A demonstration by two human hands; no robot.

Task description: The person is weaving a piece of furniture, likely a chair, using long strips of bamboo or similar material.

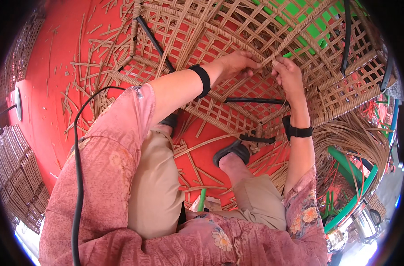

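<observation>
red floor [44, 115], loose strip bundle [366, 137] at three o'clock. woven frame [230, 40] at one o'clock: weaving looks well along, some tucking-in seemingly left. right hand [290, 76] pinches thin strip [268, 60]; left hand [233, 65] close by, grip can't be told.

The woven frame [231, 38] is tan with a grid pattern; the floor [38, 124] red; the shirt [104, 181] mottled pink, flowered; trousers [155, 190] beige; wristbands [204, 80] black.

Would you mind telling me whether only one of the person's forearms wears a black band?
No, a black band circles the left forearm, and a second band circles the right forearm.
</observation>
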